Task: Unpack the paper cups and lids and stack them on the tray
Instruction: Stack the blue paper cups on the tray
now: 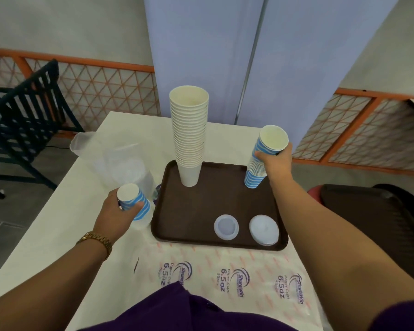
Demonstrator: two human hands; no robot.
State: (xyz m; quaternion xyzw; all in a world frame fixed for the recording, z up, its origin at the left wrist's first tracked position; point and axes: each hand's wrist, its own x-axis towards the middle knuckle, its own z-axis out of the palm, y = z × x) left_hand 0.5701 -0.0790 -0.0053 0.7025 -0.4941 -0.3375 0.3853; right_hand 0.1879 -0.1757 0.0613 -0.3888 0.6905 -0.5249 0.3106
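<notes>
Nearest camera: flat printed plastic cup wrapper point(225, 280) at 6 o'clock on the white bench point(86, 211), emptied.
Left hand point(116, 211): at 9 o'clock, off the tray, fingers curled round a short blue-and-white striped paper cup stack point(135, 201) lying tilted, its base toward the camera.
Right hand point(276, 163): at 2 o'clock, gripping a taller blue-striped paper cup stack point(261, 161) standing on the brown plastic tray point(201, 211), leaning slightly.
Tray contents: tall plain cream paper cup stack point(189, 134) at 12 o'clock; two translucent lids point(226, 226) at 5 o'clock.
Key relation: the left bundle lies well apart from the right stack, toward 9 o'clock; its long axis must turn upright, mouth up, to nest.
Nearer hand: the right already steadies the target.
</notes>
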